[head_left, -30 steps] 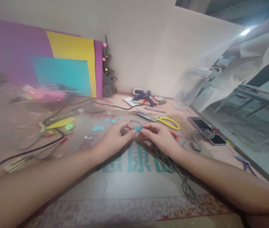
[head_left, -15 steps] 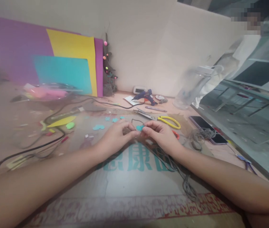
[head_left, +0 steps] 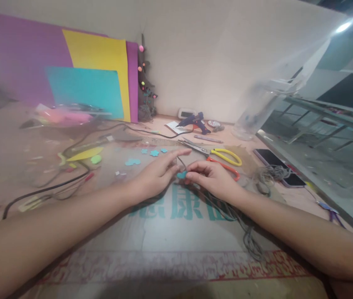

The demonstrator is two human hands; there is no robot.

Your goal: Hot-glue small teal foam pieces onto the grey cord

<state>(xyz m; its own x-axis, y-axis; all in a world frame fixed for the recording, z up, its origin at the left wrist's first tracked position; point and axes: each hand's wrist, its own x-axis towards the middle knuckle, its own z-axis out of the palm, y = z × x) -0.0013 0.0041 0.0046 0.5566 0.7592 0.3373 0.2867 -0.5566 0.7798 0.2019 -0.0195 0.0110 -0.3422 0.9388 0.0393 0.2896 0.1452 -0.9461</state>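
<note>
My right hand [head_left: 213,177] pinches a small teal foam cutout [head_left: 181,175] between thumb and fingertips. A thin dark cord [head_left: 181,161] rises from beside that piece. Just to its left is my left hand [head_left: 157,176], its fingers stretched out and its thumb close to the piece; whether it touches the cord I cannot tell. Beyond the left hand lie several teal foam flowers [head_left: 154,153] and a larger teal cutout [head_left: 132,162]. Scissors with yellow and red handles [head_left: 226,156] rest behind my right hand. Grey cord [head_left: 251,245] trails loosely under my right wrist.
A blue glue gun [head_left: 195,121] stands near the wall. At the right edge lie a phone [head_left: 268,160] and tangled cord [head_left: 274,172]; a clear plastic container [head_left: 251,110] is behind. Purple, yellow and teal sheets [head_left: 85,89] lean at left. A black cable [head_left: 45,189] crosses the table's left side.
My left hand has opened, its fingers lifting and stretching away from the teal cutout. The right hand keeps its pinch. The view has shifted, and a person at the upper right is out of sight.
</note>
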